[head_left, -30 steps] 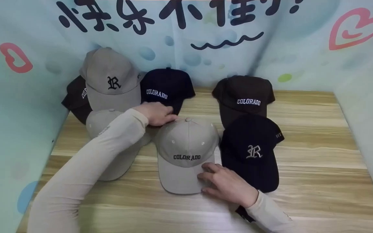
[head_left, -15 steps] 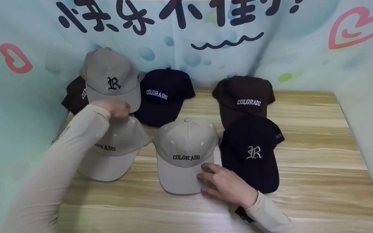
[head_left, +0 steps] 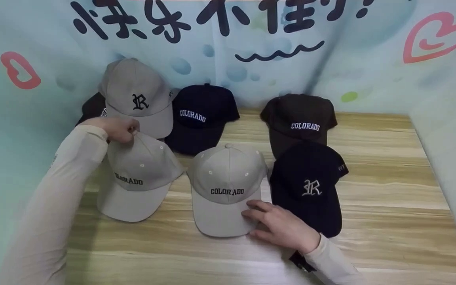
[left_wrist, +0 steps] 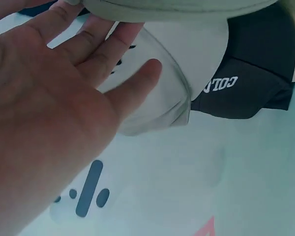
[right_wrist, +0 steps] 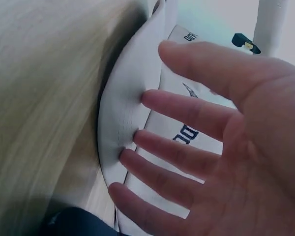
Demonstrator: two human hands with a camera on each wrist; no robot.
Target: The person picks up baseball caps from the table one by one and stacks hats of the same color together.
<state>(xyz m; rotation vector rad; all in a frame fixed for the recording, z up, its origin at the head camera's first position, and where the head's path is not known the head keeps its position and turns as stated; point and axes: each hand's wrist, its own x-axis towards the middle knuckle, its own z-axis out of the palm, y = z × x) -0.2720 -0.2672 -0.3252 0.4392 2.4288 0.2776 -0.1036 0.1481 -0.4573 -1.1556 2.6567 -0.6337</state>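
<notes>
My left hand [head_left: 121, 128] pinches the top back of the left beige baseball cap [head_left: 139, 194]. In the left wrist view, the cap's stitched edge covers some of its fingertips, and the thumb is mostly cut off. My right hand [head_left: 283, 229] lies at the right side of the brim of the middle beige cap [head_left: 228, 170], marked COLORADO. From the right wrist view, its fingers [right_wrist: 177, 152] are spread, their tips touching the brim, with the thumb apart. Both beige caps face the front of the table.
A grey cap [head_left: 137, 87] leans behind the left beige one, over a dark brown cap [head_left: 91, 109]. Beside it sits a navy COLORADO cap [head_left: 204, 107]. On the right, a navy cap [head_left: 311, 170] overlaps a brown cap [head_left: 299, 111]. A printed cloth [head_left: 275, 75] hangs behind the wooden table [head_left: 390, 190].
My left hand has moved left from behind the middle cap to the top of the left beige cap, uncovering that cap's front and brim. The right hand has stayed on the brim.
</notes>
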